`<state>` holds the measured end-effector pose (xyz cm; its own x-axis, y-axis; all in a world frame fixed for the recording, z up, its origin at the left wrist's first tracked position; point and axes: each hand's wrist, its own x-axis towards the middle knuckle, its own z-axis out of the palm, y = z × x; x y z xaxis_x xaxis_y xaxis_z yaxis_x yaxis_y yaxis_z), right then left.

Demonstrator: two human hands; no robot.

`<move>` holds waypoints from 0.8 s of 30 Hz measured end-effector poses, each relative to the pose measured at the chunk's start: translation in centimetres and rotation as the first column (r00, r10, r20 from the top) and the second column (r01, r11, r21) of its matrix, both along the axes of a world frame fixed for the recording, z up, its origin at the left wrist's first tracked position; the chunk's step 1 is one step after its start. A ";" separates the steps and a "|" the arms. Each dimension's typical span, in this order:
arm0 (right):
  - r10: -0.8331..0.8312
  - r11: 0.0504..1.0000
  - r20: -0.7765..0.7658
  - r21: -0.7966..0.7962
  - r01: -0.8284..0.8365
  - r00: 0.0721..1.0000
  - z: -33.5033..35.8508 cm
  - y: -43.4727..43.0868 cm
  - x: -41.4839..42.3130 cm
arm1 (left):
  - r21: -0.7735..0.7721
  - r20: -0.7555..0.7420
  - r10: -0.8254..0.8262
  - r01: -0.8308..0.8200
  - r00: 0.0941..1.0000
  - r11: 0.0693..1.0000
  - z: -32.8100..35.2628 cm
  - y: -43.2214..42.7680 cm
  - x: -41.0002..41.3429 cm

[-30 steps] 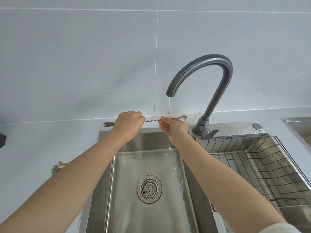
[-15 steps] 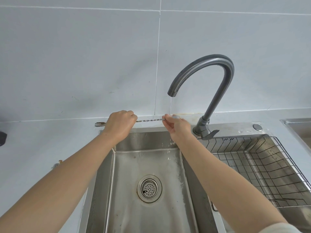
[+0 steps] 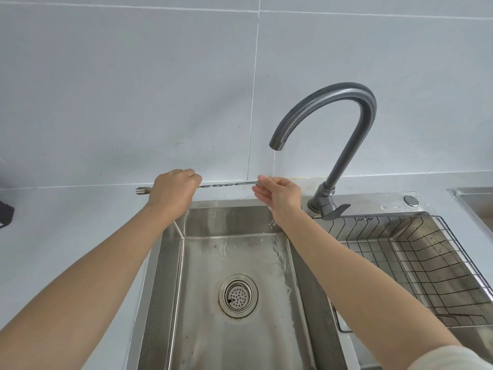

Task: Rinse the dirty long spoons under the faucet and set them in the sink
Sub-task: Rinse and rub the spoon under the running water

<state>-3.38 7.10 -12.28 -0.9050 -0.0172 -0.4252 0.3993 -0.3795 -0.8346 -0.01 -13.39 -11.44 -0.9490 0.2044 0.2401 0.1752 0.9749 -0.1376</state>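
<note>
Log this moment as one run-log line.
phase: rinsing | left hand: grips long spoon | right hand: pinches its other end under faucet stream | long spoon: level over sink, not yet set down

The left hand (image 3: 173,193) has drawn the spoon (image 3: 226,185) leftward along the back edge of the sink (image 3: 229,212). A second ago this hand was over the sink's back left corner; now it sits partly over the surface (image 3: 80,209) left of that corner, and the spoon's forked end (image 3: 141,190) pokes further out over the surface. The gap between the two hands has widened, so a longer stretch of the twisted stem shows. The spoon's bowl (which stuck out beyond the right hand (image 3: 278,194) towards the faucet (image 3: 333,102) a second ago) has slid in among that hand's pinching fingers and is hidden.
</note>
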 end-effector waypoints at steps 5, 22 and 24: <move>-0.032 0.991 0.014 -0.127 0.033 0.999 0.0 -0.3 -0.2 | -0.008 0.011 0.015 -0.015 1.000 1.000 -0.4 -0.1 0.0; -0.121 0.990 0.049 -0.063 0.124 0.991 -0.4 1.1 -0.9 | -0.025 -0.020 -0.025 0.024 0.999 0.999 -0.4 1.4 -0.3; -0.138 0.985 0.075 -0.091 0.145 0.988 -0.4 1.0 -0.8 | -0.024 -0.026 -0.016 0.016 1.000 1.000 -0.6 1.7 -0.2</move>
<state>-4.22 8.11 -12.66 -0.8703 0.0649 -0.4883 0.3905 -0.5132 -0.7643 -0.25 -11.74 -12.09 -0.9389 0.2256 0.2598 0.1868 0.9683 -0.1656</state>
